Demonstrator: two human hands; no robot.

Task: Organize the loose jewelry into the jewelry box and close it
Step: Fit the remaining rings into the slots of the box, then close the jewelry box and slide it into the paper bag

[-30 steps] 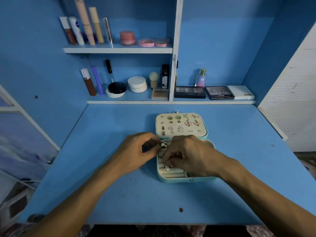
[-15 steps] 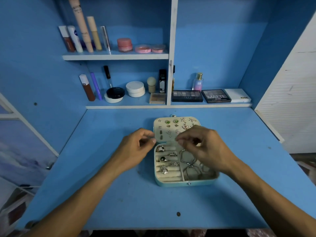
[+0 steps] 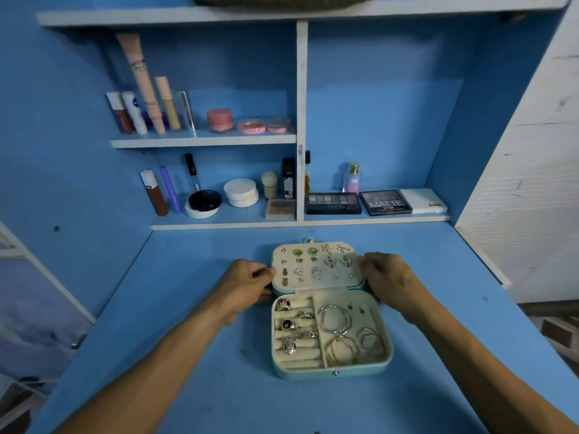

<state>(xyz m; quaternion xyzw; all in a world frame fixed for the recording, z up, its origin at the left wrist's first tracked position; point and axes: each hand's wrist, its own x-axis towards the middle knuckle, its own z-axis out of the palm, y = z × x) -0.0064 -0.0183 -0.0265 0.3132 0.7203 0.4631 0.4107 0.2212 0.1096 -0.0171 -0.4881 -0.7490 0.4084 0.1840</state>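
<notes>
Both grips have left the tray (image 3: 377, 316): left hand (image 3: 250, 285) and right hand (image 3: 387, 275) now pinch the lid (image 3: 316, 267) edges, seemingly ready to close it.

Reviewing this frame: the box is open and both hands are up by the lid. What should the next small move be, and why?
Probably swing the lid up and over the base to close it. The left hand and right hand flank its side edges, though a firm grip is unclear. The rings and hoops sit in their compartments, and no loose jewelry shows on the desk.
</notes>
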